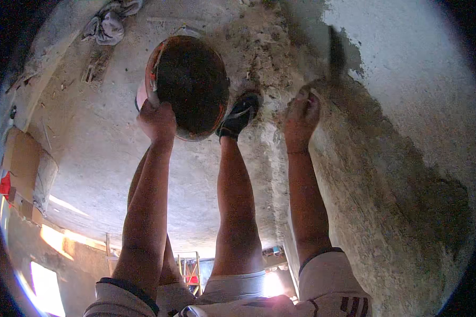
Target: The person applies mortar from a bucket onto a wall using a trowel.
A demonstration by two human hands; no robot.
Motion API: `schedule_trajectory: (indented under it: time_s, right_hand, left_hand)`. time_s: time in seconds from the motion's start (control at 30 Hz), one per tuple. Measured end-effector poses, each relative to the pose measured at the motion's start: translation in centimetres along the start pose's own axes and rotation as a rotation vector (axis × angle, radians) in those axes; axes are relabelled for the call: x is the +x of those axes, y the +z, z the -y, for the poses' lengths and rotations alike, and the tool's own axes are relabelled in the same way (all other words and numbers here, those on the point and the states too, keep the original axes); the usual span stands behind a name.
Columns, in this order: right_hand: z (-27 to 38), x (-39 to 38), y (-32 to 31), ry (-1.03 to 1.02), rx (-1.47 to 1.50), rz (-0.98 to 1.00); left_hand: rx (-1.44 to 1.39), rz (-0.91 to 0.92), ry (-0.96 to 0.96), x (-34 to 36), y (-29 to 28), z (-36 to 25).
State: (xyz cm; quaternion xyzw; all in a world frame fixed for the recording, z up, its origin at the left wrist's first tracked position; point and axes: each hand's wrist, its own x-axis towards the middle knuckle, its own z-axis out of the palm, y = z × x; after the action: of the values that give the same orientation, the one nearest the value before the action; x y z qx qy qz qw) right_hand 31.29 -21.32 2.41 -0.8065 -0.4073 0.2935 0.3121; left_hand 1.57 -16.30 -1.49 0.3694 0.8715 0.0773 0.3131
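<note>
My left hand (pixel 156 121) is closed on the near left rim of a round, dark-bottomed pan (pixel 188 82) with a rusty edge, which is tilted toward me. My right hand (pixel 301 116) is raised beside the lower part of the wall at the right, its fingers curled around a small object I cannot make out, partly lost in shadow. My dark shoe (pixel 239 113) is on the floor between the pan and my right hand. The wall (pixel 407 79) beside that hand shows dark, wet-looking patches on pale plaster.
A crumpled grey cloth (pixel 111 29) lies at the upper left. Debris (pixel 264 58) runs along the wall's foot. Cardboard (pixel 21 158) with a red item (pixel 5 184) stands at the left. A ladder-like frame (pixel 195 269) shows behind me, near bright openings.
</note>
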Motion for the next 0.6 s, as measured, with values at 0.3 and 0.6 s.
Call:
schedule_trajectory:
  time_s: [0.3, 0.6]
  right_hand:
    - [7.8, -1.7, -3.0, 0.424, 0.559, -0.096]
    - [12.6, -7.0, -7.1, 0.738, 1.839, -0.103]
  left_hand:
    - [-0.061, 0.006, 0.005, -0.8, 0.1, -1.2]
    - [0.049, 0.044, 0.097, 0.9, -3.8, 2.8]
